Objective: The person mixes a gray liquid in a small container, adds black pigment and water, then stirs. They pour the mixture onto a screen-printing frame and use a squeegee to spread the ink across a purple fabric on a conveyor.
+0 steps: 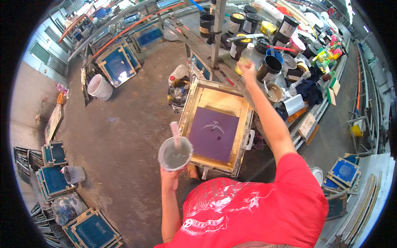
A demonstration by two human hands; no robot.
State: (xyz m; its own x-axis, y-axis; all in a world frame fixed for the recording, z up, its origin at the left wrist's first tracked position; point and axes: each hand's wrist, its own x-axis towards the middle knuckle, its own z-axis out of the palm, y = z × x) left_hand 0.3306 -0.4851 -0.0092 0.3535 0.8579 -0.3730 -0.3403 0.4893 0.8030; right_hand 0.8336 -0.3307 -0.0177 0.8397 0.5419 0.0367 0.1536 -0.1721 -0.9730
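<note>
My left hand (pixel 168 177) holds a clear plastic cup (pixel 175 154) of grey paste from below, with a pale stirring stick (pixel 175 133) standing in it. The cup hovers by the near left corner of a wooden printing screen frame (pixel 191 96), whose purple mesh (pixel 214 133) carries a small pale design. My right hand (pixel 249 68) is stretched forward over the frame to the worktable. Its fingers are curled against a clear bottle (pixel 245 54) with yellowish liquid. Whether they grip the bottle is unclear.
The worktable (pixel 307 124) behind the frame is crowded with black ink tubs (pixel 269 68), jars, rags and a squeegee. A white bucket (pixel 99 87) and a grey bucket (pixel 73 174) stand on the concrete floor. Several blue-meshed frames (pixel 53 178) are stacked at left and right.
</note>
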